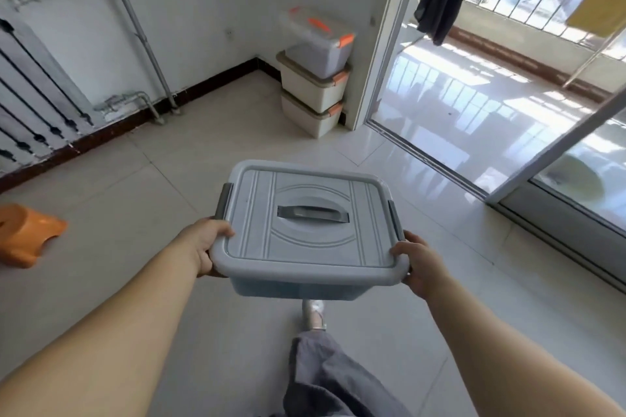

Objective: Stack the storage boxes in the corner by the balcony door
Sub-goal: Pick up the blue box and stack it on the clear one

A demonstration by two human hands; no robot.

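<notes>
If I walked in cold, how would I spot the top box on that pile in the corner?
Find the balcony door frame; just left of it, in the wall corner, stand three stacked boxes. The top one is the translucent grey plastic box with an orange handle and latches, unlike the two cream plastic boxes with tan lids under it.

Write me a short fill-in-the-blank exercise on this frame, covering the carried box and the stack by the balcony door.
1. The grey box is held by ____ hands, the left hand and right hand gripping opposite sides.
2. The stack in the corner already holds ____ boxes.
3. The clear top box of the stack has latches coloured ____.
4. The lid of the grey box is ____.

Missing words: both; three; orange; closed
</notes>
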